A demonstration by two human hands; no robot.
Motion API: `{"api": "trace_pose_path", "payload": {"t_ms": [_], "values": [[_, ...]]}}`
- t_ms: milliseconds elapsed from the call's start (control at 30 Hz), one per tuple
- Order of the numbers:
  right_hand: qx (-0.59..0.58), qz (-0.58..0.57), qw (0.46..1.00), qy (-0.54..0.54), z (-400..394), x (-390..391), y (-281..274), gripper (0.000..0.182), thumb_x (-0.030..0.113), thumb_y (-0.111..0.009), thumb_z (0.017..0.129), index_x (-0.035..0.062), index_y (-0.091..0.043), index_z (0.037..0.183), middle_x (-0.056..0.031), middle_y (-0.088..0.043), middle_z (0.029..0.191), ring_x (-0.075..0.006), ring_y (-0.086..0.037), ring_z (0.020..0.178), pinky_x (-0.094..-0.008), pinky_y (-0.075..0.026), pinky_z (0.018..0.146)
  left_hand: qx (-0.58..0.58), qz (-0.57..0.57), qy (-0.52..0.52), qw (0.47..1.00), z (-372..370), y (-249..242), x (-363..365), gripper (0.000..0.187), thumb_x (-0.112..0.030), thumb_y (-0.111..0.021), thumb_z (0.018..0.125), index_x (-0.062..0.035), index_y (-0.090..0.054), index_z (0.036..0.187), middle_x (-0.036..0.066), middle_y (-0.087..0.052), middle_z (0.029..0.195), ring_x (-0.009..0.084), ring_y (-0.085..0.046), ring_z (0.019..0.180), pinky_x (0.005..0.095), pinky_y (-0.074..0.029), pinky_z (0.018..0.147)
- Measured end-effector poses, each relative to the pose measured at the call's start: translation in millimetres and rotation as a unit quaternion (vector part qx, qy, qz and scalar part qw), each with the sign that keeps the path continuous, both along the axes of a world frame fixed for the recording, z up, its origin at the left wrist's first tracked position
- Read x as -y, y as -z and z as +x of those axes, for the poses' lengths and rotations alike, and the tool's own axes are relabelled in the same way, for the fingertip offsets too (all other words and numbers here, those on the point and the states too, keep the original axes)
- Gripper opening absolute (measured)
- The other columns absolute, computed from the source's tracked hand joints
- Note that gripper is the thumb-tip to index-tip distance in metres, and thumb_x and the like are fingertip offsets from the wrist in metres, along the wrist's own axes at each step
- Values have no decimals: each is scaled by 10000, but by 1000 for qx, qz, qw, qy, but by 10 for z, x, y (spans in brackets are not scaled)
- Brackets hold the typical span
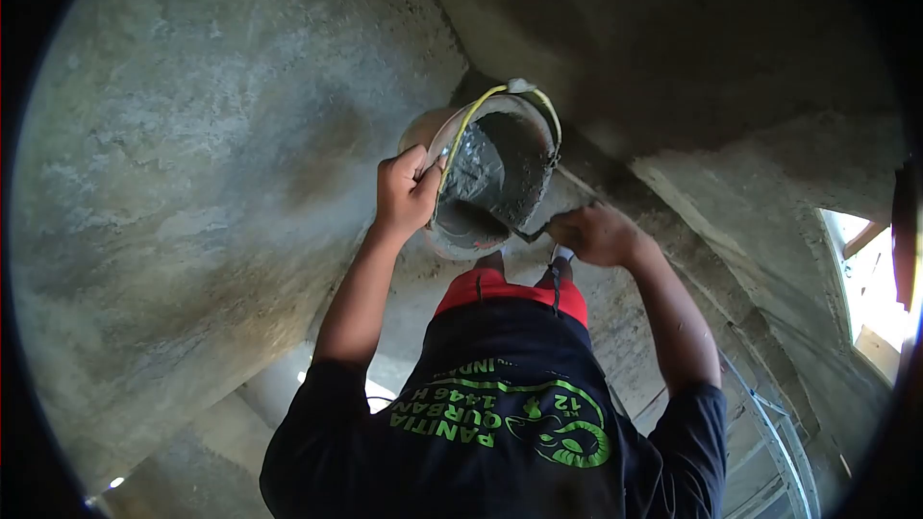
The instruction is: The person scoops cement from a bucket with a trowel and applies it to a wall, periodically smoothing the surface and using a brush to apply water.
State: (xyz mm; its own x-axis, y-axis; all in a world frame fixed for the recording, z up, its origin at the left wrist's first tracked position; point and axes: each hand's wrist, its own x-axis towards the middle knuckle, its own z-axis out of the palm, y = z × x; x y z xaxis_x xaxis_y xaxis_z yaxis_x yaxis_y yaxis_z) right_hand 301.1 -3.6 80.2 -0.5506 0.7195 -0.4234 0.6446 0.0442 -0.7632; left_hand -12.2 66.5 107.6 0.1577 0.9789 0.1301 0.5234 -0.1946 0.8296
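Observation:
My left hand [406, 190] is closed on the left rim of a mortar-smeared bucket [527, 149], which is tilted so that its mouth faces me. A yellow handle [470, 115] arches over the bucket's far side. Wet grey mortar [474, 161] shines inside it. At the near right of the rim, my right hand [598, 234] is closed around the grip of a trowel [524, 234]. The dark blade reaches into the bucket's lower part, and the trowel's grip is mostly hidden by my fingers.
Rough plastered concrete walls [221, 86] surround me, with a ledge [711, 259] running down the right. A bright opening [870, 269] is at the far right. A metal frame like a ladder or scaffold [779, 432] stands at the lower right.

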Motion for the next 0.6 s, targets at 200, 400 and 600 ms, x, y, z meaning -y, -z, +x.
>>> {"api": "trace_pose_path", "payload": {"t_ms": [200, 400, 600], "values": [[-66, -148, 986, -29, -184, -467, 110, 269, 226, -582, 956, 63, -703, 1133, -152, -699, 839, -268, -678, 717, -381, -539, 667, 5, 23, 49, 999, 35, 216, -299, 402, 18, -653, 874, -30, -315, 662, 23, -273, 569, 71, -258, 555, 306, -232, 474], [-255, -373, 887, 93, -199, -154, 235, 368, 229, -590, 1006, 6, -638, 1294, -70, -676, 790, -137, -618, 584, -310, -502, 474, -15, -58, 76, 995, 70, 450, -416, 391, -42, -682, 891, -13, -360, 672, 69, -347, 531, 98, -283, 524, 332, -266, 452], [-500, -538, 597, 323, -21, 658, 614, 423, 251, -574, 1008, -9, -563, 1342, -146, -658, 849, -168, -541, 491, -284, -439, 418, 34, -93, 28, 995, 62, 460, -337, 379, -38, -669, 909, -44, -365, 682, -31, -317, 615, 55, -292, 587, 294, -252, 493]]}}
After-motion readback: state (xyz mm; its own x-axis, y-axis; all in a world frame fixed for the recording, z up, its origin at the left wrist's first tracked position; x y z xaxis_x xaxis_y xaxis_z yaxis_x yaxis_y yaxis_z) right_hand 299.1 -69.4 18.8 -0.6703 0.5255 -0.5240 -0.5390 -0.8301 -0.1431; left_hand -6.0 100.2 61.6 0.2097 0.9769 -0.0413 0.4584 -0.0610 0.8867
